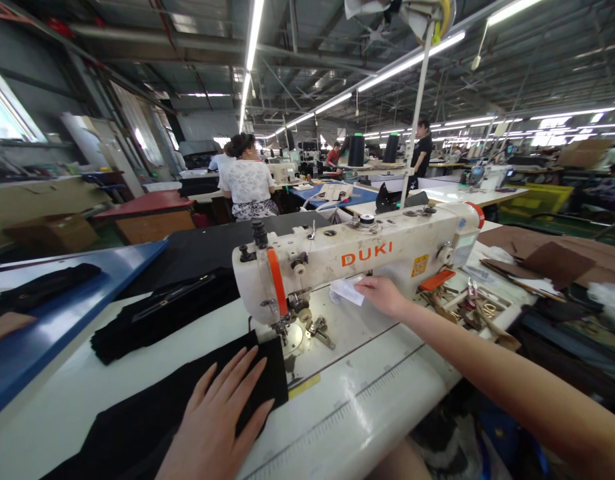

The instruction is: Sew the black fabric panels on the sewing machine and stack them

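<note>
A white sewing machine (317, 260) with orange lettering stands in front of me. My left hand (222, 407) lies flat with spread fingers on black fabric (152, 387), left of the needle area. The fabric's edge reaches close to the presser foot (283, 331). Under the machine's arm, my right hand (382, 295) pinches a small white slip (348, 291), which looks like paper or thin cloth. A metal guide (320, 332) sits on the machine bed beside the needle plate.
Folded black fabric (162, 310) lies behind my left hand. At right, a tray (510, 310) holds scissors and small tools, with brown pieces (557, 263) beyond it. A thread stand pole (417, 113) rises behind the machine. A person (248, 180) stands further back.
</note>
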A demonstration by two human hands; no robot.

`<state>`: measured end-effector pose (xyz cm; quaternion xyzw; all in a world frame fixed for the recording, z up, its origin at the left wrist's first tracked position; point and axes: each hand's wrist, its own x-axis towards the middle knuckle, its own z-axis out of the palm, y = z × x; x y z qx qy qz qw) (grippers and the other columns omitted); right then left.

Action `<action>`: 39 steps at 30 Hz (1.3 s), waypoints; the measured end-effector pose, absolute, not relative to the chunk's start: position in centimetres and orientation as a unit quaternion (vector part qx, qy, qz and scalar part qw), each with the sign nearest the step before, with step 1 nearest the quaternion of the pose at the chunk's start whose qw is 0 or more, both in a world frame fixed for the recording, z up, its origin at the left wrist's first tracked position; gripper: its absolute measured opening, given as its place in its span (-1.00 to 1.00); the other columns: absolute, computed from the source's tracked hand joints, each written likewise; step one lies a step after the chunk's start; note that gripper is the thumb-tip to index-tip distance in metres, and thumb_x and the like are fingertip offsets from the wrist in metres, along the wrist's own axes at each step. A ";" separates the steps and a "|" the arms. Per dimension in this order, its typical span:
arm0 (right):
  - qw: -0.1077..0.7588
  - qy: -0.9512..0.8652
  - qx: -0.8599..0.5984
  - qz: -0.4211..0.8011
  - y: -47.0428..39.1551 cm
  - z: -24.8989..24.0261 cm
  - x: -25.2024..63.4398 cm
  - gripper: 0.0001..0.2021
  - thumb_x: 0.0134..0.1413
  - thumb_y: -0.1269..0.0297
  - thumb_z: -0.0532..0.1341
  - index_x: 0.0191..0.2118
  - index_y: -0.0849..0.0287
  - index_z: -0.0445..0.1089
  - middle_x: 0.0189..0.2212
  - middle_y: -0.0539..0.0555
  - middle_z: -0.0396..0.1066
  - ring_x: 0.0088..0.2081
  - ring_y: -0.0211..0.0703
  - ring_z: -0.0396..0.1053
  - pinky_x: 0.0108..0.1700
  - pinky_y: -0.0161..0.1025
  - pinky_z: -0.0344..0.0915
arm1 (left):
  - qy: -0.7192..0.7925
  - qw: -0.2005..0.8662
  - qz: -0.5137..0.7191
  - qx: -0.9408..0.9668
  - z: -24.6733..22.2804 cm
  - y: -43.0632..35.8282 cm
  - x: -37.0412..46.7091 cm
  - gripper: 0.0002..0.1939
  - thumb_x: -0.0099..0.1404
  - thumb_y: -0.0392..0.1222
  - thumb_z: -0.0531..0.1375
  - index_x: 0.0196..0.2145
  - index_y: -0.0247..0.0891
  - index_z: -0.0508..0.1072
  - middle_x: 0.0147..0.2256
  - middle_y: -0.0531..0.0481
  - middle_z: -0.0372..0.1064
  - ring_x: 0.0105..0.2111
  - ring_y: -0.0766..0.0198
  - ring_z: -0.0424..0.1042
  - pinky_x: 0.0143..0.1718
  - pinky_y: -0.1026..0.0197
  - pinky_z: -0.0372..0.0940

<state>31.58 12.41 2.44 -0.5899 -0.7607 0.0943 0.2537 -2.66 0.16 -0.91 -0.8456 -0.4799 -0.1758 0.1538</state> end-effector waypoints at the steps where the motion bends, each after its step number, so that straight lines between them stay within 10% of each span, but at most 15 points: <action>1: 0.261 -0.761 -0.587 0.093 12.2 2.4 31.6 -0.74 0.20 0.39 0.09 -0.30 0.16 0.55 -0.35 -0.01 0.57 -0.31 -0.14 0.50 -0.32 -0.33 0.36 | -0.466 0.158 -0.183 -0.851 -0.7 0.0 -2.5 -0.45 0.30 0.15 0.10 0.15 -0.14 0.36 0.16 -0.09 0.31 0.17 -0.01 0.27 0.22 -0.11 0.08; 27: 0.250 -0.720 -0.647 -0.010 14.4 1.9 31.4 -0.74 0.27 0.27 0.08 -0.14 0.20 0.51 -0.23 0.19 0.55 -0.14 0.00 0.47 -0.09 -0.22 0.31 | -0.413 0.123 -0.205 -0.879 -0.8 -2.6 -1.4 -0.58 0.35 0.00 0.09 0.13 -0.07 0.37 0.18 -0.01 0.29 0.13 0.08 0.34 0.17 0.01 0.23; 39: 0.254 -0.769 -0.586 0.013 14.0 0.4 30.8 -0.73 0.10 0.55 0.14 -0.19 0.13 0.52 -0.19 0.08 0.52 -0.14 -0.12 0.44 -0.07 -0.22 0.31 | -0.423 0.130 -0.203 -0.874 -2.4 -2.3 -1.8 -0.55 0.33 0.00 0.12 0.16 -0.03 0.35 0.19 0.02 0.27 0.12 0.05 0.35 0.11 0.00 0.30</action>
